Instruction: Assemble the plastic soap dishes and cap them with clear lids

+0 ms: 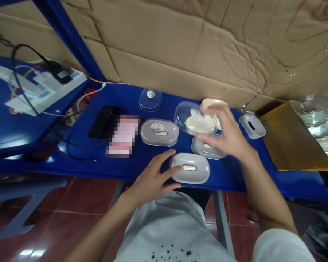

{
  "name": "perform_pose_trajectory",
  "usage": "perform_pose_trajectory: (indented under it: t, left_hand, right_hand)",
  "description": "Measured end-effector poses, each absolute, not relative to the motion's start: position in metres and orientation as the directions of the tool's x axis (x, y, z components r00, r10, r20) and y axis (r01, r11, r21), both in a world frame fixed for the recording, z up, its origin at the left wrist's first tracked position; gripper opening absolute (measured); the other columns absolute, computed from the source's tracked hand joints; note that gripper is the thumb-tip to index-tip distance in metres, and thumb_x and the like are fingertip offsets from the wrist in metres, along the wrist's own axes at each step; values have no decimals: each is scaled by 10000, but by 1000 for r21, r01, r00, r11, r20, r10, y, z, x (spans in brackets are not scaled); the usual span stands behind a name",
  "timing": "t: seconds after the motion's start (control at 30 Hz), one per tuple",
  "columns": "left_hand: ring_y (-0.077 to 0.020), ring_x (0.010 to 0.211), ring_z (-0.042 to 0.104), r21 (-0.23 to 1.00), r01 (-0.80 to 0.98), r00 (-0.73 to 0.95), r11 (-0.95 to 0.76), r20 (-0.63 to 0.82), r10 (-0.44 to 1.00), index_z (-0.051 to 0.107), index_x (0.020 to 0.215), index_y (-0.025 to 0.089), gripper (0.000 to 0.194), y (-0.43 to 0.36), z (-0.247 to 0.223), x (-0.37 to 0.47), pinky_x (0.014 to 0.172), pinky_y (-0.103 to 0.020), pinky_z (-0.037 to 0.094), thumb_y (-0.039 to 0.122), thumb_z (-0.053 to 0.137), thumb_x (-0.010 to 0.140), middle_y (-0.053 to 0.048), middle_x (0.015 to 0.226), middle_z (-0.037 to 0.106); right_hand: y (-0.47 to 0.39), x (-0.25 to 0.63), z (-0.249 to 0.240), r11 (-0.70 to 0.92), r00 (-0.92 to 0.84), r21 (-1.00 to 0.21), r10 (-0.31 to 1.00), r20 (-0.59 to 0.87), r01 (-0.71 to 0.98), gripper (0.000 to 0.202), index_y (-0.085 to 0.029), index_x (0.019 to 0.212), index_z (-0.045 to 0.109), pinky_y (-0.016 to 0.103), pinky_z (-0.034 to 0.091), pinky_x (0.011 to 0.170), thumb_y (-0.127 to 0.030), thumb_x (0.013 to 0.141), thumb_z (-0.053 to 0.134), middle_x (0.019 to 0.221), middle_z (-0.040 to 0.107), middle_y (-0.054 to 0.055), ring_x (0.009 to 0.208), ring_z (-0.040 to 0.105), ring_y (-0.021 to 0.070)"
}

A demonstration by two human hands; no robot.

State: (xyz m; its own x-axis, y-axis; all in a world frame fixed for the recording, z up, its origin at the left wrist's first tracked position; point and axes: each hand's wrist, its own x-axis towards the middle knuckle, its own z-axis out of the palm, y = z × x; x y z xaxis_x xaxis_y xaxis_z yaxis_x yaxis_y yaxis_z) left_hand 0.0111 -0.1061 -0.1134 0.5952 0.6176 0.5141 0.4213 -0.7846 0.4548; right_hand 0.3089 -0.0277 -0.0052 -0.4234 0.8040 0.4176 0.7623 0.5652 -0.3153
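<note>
A light grey oval dish with a cream strip in its middle sits near the table's front edge. My left hand is at its left side, fingers spread, one fingertip reaching over the rim. Above the table, my right hand is closed on a clear plastic lid, tilted and blurred by motion. A cream oval piece shows through the lid; whether it is held too I cannot tell. Partly under my right hand lies a covered grey dish. Another covered dish with a round label stands to the left.
A second clear lid lies at the back; a peach-coloured piece is behind my right hand. A grey slotted part and a yellow-brown box stand right. Phones, cables and a power strip are left.
</note>
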Motion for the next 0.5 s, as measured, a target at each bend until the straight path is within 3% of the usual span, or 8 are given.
perform_pose_trajectory:
  t: [0.17,0.37,0.5]
  left_hand:
    - [-362,1523,494,471,363,560,-804,579,593,603,1446,292,603,-105,-113,6,1174,-511,573,400,856,909,-147,1712,328]
    - [-313,1464,571,414,307,671,-857,544,504,613,1392,228,406,-98,-105,14,1145,-514,587,396,709,1035,-151,1515,580]
    - [-312,1455,588,400,342,653,-851,551,521,629,1330,231,339,-97,-105,16,1126,-520,591,374,719,1037,-142,1460,640]
  right_hand:
    - [-153,315,-54,526,-373,-359,830,414,772,540,-251,1257,602,514,556,1041,-613,912,806,1290,649,121,1334,630,345]
    - [-164,303,-86,573,-384,-386,798,465,723,486,-240,1222,611,530,560,1093,-570,924,806,1245,681,114,1440,591,350]
    - [-158,306,-87,565,-391,-377,805,446,734,501,-239,1320,632,567,518,1172,-528,946,797,1324,705,124,1493,550,350]
